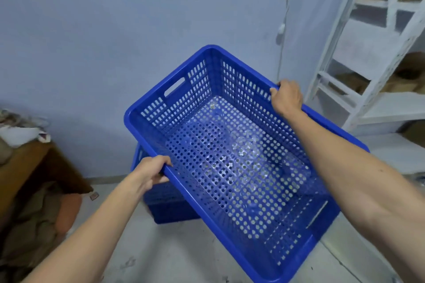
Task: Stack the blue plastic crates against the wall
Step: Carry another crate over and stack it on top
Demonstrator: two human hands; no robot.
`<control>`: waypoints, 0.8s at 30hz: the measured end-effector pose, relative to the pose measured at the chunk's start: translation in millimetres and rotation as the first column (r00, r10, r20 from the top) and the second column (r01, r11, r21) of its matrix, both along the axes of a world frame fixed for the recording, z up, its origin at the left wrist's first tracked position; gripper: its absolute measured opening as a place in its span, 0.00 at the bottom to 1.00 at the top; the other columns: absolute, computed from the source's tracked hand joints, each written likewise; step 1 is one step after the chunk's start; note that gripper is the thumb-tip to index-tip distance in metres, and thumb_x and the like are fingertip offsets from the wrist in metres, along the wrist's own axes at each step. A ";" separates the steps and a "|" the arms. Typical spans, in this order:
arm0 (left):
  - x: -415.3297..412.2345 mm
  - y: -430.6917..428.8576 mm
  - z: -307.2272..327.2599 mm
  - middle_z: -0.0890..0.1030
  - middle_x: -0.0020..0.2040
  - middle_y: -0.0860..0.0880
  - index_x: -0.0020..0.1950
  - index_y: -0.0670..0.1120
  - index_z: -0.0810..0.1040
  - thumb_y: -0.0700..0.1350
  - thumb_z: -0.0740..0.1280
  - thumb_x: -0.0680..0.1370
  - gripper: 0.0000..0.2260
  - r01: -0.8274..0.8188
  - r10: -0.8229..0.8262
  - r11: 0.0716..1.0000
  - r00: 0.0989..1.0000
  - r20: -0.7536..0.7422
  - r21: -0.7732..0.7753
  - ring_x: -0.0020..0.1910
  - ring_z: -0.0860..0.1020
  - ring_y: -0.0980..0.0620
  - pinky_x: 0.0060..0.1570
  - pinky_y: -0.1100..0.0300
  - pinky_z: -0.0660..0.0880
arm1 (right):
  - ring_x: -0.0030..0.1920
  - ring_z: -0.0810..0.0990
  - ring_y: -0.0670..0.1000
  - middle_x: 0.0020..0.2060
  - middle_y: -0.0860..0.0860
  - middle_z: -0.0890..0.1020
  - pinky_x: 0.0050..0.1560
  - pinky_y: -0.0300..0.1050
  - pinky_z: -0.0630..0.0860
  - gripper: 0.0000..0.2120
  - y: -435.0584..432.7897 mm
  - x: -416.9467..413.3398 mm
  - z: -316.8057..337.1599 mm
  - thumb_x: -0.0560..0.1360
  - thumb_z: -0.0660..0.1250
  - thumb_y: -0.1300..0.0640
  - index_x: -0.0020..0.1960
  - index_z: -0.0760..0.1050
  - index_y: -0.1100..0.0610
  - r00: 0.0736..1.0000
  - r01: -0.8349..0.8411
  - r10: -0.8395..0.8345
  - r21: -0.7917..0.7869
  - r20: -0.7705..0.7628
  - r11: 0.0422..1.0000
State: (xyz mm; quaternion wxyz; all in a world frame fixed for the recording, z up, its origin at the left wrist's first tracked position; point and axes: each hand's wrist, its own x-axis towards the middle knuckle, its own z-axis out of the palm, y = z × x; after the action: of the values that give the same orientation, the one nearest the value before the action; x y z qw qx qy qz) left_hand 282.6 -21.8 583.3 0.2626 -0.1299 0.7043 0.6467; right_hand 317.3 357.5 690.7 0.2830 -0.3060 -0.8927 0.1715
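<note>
I hold a blue perforated plastic crate point(195, 99) in the air, tilted, its open top facing me. My left hand point(153, 171) grips its near-left long rim. My right hand point(287, 96) grips the far-right long rim. The crate looks empty, and the floor shows through its holes. Beneath it, on the floor close to the pale wall point(115, 30), stands a second blue crate point(165, 204); the held crate hides most of it.
A wooden table point(25, 167) with cloth on top stands at the left, with sacks point(34, 225) piled under it. White metal shelving point(379, 64) holding cardboard boxes fills the right. A cord point(281, 37) hangs down the wall from a socket. The floor is grey concrete.
</note>
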 end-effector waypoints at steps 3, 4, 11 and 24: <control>-31.4 -8.0 -3.6 0.83 0.48 0.36 0.57 0.35 0.76 0.33 0.64 0.71 0.15 -0.058 0.058 0.998 0.998 0.023 0.000 0.43 0.85 0.40 0.30 0.55 0.82 | 0.56 0.76 0.62 0.57 0.61 0.77 0.56 0.55 0.73 0.13 -8.2 -59.6 -4.0 0.80 0.62 0.54 0.59 0.75 0.61 0.998 -0.061 0.061 -0.002 -0.001 0.998; -41.7 -9.2 -5.3 0.83 0.49 0.36 0.58 0.35 0.76 0.34 0.64 0.72 0.15 -0.073 0.073 0.997 0.997 0.026 -0.002 0.42 0.84 0.41 0.28 0.57 0.81 | 0.55 0.76 0.61 0.57 0.60 0.77 0.57 0.56 0.73 0.13 -9.7 -80.4 -6.4 0.80 0.62 0.54 0.58 0.75 0.61 0.996 -0.090 0.090 0.004 -0.001 0.996; -111.9 -11.2 -16.8 0.84 0.50 0.37 0.54 0.37 0.77 0.35 0.63 0.73 0.11 -0.231 0.232 0.972 0.972 0.035 -0.028 0.40 0.84 0.44 0.29 0.56 0.83 | 0.54 0.76 0.60 0.56 0.60 0.76 0.57 0.56 0.74 0.12 -17.0 -221.2 -21.6 0.81 0.62 0.54 0.57 0.75 0.62 0.963 -0.269 0.267 0.032 0.039 0.963; -190.8 -42.9 -29.9 0.79 0.34 0.42 0.46 0.39 0.73 0.36 0.64 0.74 0.02 -0.457 0.461 0.888 0.881 0.108 -0.060 0.30 0.78 0.49 0.25 0.57 0.79 | 0.56 0.76 0.61 0.60 0.60 0.76 0.58 0.56 0.74 0.15 -95.5 -398.4 -33.4 0.81 0.61 0.52 0.62 0.76 0.61 0.888 -0.449 0.432 0.093 0.157 0.889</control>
State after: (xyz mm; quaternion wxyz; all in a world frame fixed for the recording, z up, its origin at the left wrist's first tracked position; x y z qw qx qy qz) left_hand 91.8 -64.7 553.4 0.1414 -0.3354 0.6472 0.6698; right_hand -81.1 262.1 657.3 0.1959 -0.0873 -0.9646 0.1535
